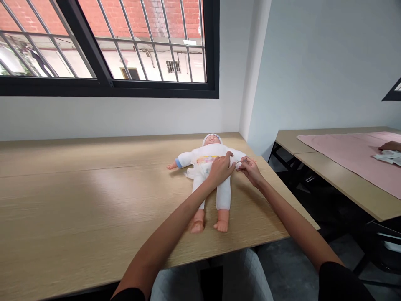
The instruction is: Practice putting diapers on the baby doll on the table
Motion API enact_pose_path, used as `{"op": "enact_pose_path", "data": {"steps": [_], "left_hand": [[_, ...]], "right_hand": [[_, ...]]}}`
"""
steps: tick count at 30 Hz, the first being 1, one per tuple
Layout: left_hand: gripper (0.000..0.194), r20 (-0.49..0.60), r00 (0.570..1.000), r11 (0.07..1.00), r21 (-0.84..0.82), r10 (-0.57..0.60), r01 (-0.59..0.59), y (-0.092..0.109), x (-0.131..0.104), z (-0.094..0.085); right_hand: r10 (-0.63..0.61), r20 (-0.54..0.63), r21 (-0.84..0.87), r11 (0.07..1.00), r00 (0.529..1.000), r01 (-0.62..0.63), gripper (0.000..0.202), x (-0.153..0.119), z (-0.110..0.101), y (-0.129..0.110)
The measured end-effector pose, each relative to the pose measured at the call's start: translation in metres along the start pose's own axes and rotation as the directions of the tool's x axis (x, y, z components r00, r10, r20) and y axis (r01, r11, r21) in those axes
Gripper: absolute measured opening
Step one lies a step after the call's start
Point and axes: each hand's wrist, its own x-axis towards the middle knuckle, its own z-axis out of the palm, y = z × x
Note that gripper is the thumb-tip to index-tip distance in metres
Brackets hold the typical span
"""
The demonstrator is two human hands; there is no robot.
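Note:
A baby doll (223, 196) in white clothes lies on its back on the wooden table, feet toward me. A white diaper (205, 168) with a coloured print at its top is around the hips, and its left side sticks out loosely. My left hand (221, 169) is on the diaper's front, fingers bent and closed on it near the right side. Beside that hip, my right hand (250, 170) pinches a small white part of the diaper between thumb and fingers. The left fingers partly hide the diaper's front.
The wooden table (94, 209) ends close to the doll's right side. Beyond a gap stands another table with a pink mat (344, 150), where another person's hand (390, 146) touches white items (388, 156). A barred window (150, 42) is behind.

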Motion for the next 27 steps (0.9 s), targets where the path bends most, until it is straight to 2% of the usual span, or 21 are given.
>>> {"op": "enact_pose_path", "data": {"steps": [2,4,8,12,19,23,27], "left_hand": [[0.018,-0.028,0.998,0.998,0.025,0.054,-0.053,-0.002,-0.003,-0.001],[0.018,-0.009,0.992,0.987,0.101,0.128,-0.127,-0.003,-0.005,-0.002],[0.032,0.141,0.954,0.921,0.256,0.265,-0.293,-0.001,-0.009,-0.001],[0.037,0.239,0.921,0.876,0.305,0.308,-0.373,0.003,-0.012,0.0],[0.031,0.272,0.928,0.902,0.281,0.253,-0.328,0.026,-0.014,-0.012],[0.04,0.204,0.957,0.908,0.323,0.208,-0.266,0.042,-0.015,-0.026],[0.044,0.132,0.979,0.927,0.321,0.157,-0.192,0.041,-0.013,-0.038]], "right_hand": [[0.004,-0.012,0.018,1.0,1.0,-0.004,0.03,0.0,0.0,0.0],[0.006,-0.01,0.021,1.0,1.0,-0.006,0.03,0.001,0.0,-0.001],[0.014,-0.007,0.009,1.0,1.0,-0.014,0.029,0.001,0.0,-0.001],[0.024,0.001,0.028,0.999,1.0,-0.024,0.028,0.001,0.001,-0.001],[0.023,-0.008,0.009,1.0,1.0,-0.023,0.029,0.0,-0.001,-0.004],[0.018,-0.001,-0.008,1.0,1.0,-0.018,0.03,-0.002,0.0,-0.008],[0.027,0.003,0.0,1.0,1.0,-0.027,0.027,-0.002,0.002,-0.008]]}}
